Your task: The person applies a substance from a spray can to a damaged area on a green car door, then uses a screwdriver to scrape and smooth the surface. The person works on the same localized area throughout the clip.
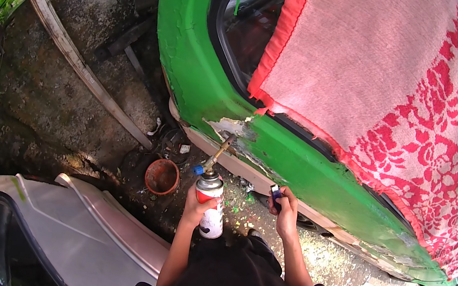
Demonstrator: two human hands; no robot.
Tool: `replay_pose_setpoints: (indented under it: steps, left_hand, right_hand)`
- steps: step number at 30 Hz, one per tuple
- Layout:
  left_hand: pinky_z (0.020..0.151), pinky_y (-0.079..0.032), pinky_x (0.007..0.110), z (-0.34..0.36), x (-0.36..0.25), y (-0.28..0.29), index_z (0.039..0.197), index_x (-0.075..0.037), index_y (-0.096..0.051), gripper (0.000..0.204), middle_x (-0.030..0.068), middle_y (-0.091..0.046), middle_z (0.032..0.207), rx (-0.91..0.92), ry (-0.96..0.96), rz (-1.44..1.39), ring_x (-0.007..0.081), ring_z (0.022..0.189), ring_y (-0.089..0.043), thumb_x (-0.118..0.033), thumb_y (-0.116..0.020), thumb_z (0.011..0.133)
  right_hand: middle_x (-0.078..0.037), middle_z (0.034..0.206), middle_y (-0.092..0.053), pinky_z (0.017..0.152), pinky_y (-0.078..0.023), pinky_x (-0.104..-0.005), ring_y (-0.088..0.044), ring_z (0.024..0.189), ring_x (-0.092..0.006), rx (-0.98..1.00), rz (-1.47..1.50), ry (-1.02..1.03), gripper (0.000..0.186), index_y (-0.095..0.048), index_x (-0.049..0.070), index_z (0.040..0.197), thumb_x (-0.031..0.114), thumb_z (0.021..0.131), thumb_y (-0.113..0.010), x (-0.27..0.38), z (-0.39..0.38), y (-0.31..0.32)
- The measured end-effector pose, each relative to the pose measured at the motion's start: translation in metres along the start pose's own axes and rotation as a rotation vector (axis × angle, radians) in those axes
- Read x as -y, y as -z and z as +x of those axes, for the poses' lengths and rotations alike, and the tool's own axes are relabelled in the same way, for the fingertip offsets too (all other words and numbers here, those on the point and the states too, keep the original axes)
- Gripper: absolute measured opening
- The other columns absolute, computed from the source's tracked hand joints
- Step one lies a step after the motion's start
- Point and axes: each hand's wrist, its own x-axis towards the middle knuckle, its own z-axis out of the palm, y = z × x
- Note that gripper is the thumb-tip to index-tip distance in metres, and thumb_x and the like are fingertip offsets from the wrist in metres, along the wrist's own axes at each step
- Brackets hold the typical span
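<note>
My left hand [196, 205] is wrapped round the white and red gas canister of a blowtorch [212, 219]. Its brass nozzle [220, 153] points up and away, toward a patch of bare, peeling paint [234, 129] on a green car body [190, 86]. A blue knob [198, 170] sits at the torch head; no flame can be made out. In my right hand [287, 209], closed, is a small dark lighter [276, 193] with a metal top, held upright beside the car's lower edge and apart from the torch.
A pink and red floral blanket [361, 62] covers the car's window side. Behind my left hand stands a terracotta pot [162, 177]. A pale car [66, 225] lies close on the left. Paint flakes litter the ground, and a long pole [75, 56] leans at the far left.
</note>
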Motion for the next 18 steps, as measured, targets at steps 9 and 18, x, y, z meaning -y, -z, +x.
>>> replay_pose_setpoints:
  steps: [9,18]
  left_hand:
    - [0.071,-0.054,0.030,0.006,0.002,0.006,0.118,-0.001,-0.056,0.047,0.0067,-0.063,0.096,-0.004,-0.025,0.042,0.0140,0.080,-0.062,-0.003,-0.072,0.074]
    - [0.069,-0.056,0.033,0.000,0.000,-0.003,0.117,-0.001,-0.056,0.046,0.0072,-0.063,0.095,0.004,-0.008,0.023,0.0151,0.078,-0.063,-0.001,-0.072,0.073]
  right_hand:
    - [-0.005,0.067,-0.049,0.048,-0.027,-0.0233,-0.034,0.053,-0.0083,0.000,-0.026,0.007,0.017,-0.051,0.003,0.095,0.008,0.083,-0.041,0.000,0.001,0.005]
    - [-0.005,0.066,-0.050,0.047,-0.027,-0.0235,-0.035,0.053,-0.0085,-0.013,-0.021,0.003,0.016,-0.051,0.003,0.094,0.008,0.082,-0.041,0.000,-0.002,0.009]
